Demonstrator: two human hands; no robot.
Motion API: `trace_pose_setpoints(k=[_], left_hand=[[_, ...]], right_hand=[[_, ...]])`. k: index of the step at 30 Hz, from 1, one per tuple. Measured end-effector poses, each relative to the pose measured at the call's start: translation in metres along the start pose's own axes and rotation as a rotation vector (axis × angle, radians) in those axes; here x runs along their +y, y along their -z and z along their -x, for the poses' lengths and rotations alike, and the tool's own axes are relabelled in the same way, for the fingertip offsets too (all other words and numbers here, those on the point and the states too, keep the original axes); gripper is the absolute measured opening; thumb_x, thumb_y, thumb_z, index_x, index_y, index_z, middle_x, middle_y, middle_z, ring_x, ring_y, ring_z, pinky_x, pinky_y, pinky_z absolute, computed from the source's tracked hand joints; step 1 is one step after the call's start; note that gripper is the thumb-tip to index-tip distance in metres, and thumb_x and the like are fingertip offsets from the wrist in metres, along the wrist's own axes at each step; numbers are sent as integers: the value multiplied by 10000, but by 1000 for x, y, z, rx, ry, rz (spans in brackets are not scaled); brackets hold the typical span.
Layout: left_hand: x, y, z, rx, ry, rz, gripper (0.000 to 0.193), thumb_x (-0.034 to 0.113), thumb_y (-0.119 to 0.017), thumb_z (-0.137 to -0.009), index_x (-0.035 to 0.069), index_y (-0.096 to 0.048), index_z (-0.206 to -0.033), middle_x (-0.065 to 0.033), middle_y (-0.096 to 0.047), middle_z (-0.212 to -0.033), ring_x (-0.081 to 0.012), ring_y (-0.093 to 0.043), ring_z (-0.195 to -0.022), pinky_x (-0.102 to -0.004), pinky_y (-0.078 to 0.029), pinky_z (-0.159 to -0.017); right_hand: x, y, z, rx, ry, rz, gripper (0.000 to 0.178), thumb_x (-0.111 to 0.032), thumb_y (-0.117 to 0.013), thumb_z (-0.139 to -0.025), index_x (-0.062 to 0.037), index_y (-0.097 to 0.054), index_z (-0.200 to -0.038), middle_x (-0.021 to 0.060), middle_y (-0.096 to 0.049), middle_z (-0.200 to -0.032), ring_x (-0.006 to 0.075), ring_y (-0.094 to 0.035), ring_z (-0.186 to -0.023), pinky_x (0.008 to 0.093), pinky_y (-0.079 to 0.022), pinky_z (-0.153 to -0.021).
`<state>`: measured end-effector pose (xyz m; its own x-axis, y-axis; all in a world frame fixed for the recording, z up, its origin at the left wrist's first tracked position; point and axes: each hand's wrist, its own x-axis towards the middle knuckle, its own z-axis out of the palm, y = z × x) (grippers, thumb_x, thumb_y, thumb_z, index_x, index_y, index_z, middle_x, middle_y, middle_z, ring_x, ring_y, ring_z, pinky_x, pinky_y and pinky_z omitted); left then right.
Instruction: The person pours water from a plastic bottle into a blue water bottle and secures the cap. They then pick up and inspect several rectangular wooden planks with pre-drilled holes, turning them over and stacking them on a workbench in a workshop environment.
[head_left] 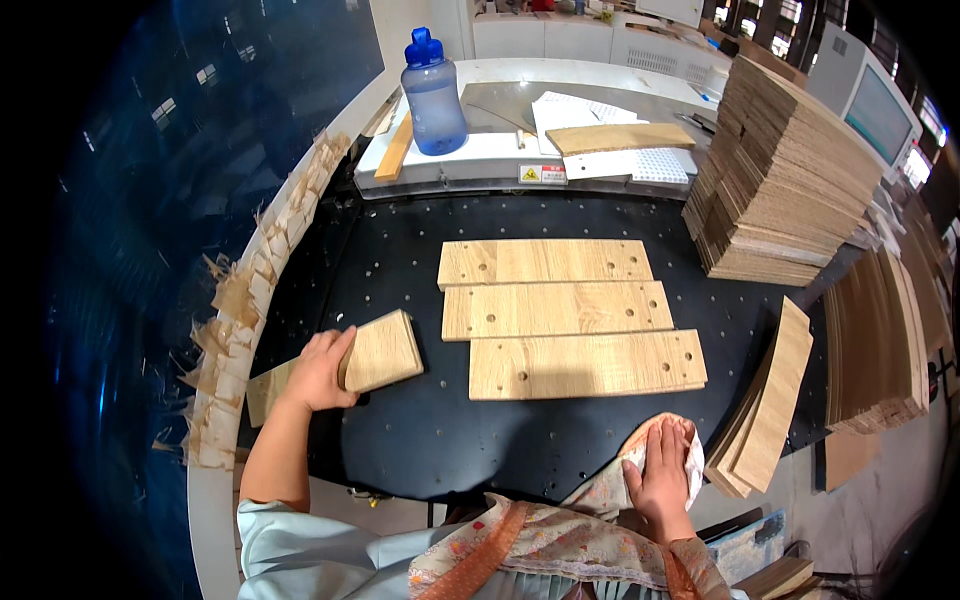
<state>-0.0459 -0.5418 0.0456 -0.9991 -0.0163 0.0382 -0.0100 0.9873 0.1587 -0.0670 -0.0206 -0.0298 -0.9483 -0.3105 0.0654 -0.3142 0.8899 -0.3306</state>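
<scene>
My left hand [322, 372] is closed around a light wood-grain board [383, 354] at the left of the black work surface [420, 440]. One end of the board points to the right of my fingers; another light wood piece [270, 388] shows on the left behind my wrist. My right hand [662, 478] lies flat, fingers stretched forward, on a patterned cloth [688, 432] near the front edge. Beyond it, three drilled boards lie in a stepped row: a far one [545, 262], a middle one [560, 309] and a near one [590, 364].
Several thin curved boards [770, 400] lean together at the right, beside a taller stack [875, 340]. A high pile of panels [780, 180] stands at the back right. At the back are a blue bottle [435, 100], papers [600, 165] and a loose strip [620, 137].
</scene>
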Motion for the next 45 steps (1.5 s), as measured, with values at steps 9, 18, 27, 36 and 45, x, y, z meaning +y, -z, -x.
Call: trace_pose_setpoints(k=[9,18,27,36,45], left_hand=[[9,25,-196,171,-67,-83,997,250,-767,-494,91,-359,-1389,-158,-459,-1230,-332,-433,-1158,-392,-371,-998],[43,-14,-340,-170,-283,-171,1009,279,-797,-525,124,-338,-1410,-155,-468,-1254,-330,-442,-1173,-413,-361,-999],[5,-61,-333,200,-241,-244,382,88,-635,-695,176,-626,-1067,-70,-509,-1176,-259,-439,-1162,-404,-389,-925],[-40,-69,-331,296,5,-198,149,137,-502,-809,144,-639,-869,-75,-587,-920,-257,-562,-981,-404,-465,-814],[-37,-103,-327,725,773,1172,594,46,-657,-735,-34,-393,-1260,-178,-498,-1160,-271,-501,-1081,-356,-408,-919]], right_hand=[[-5,8,-5,-25,17,-34,730,-310,-589,-807,102,-308,-1339,326,-258,-1416,507,-223,-1316,527,-181,-1098],[50,-44,12,15,107,99,813,-303,-677,-767,-21,-270,-1411,303,-208,-1446,491,-182,-1331,558,-169,-1103],[48,-41,5,143,191,157,666,-308,-650,-776,33,-430,-1304,320,-388,-1325,497,-345,-1244,591,-227,-1069],[24,-18,-1,39,121,61,774,-349,-642,-793,26,-313,-1385,321,-294,-1390,504,-266,-1285,597,-165,-1083],[14,-11,-18,214,214,299,411,-214,-555,-822,37,-545,-1148,283,-536,-1176,406,-518,-1114,557,-355,-997]])
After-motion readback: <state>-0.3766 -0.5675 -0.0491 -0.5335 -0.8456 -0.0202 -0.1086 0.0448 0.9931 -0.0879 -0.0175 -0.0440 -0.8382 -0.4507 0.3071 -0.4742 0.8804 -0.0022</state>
